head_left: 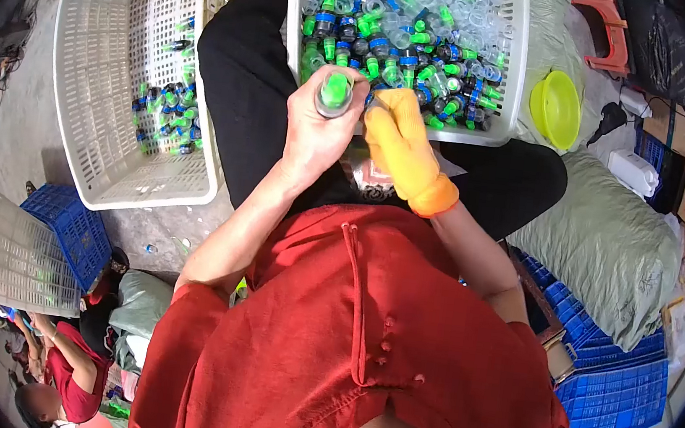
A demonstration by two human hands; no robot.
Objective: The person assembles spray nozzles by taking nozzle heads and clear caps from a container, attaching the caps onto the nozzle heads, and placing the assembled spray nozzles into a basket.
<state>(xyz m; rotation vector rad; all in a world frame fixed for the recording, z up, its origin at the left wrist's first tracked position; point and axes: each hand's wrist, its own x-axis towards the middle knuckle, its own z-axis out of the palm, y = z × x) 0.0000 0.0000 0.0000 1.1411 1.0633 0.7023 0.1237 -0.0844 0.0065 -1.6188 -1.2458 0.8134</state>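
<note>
Green-tipped piece [335, 90] is sitting in the bare left hand [317, 125], fingers wrapping around its see-through body, so that grip is closing snugly on it. Its long axis is running pretty much straight up at the camera, with the green bit showing inside a round, see-through rim, so I'm judging it's upright or nearly so. The left hand is obviously the nearer one, being the one holding it; the right hand, wearing a yellow-orange glove [404, 155], is curling just beside it, so from the glove's side the piece is lying to the left. Can't tell how far open the gloved grip is or whether it's pinching anything, fingertips are hiding that. A bit of blue is showing between the two hands, too small to make out.

Just ahead of both hands, the white basket [512, 60] is holding a heap of dark pieces with blue bands and green tips, plus loose see-through cups [459, 9]. Off to the left, past the leg, a bigger white crate [127, 189] is holding a smaller scatter of similar pieces.

Brands? I'm not getting any. Some red-and-white printing [374, 175] is peeking out below the hands, but nothing's reading as words.
</note>
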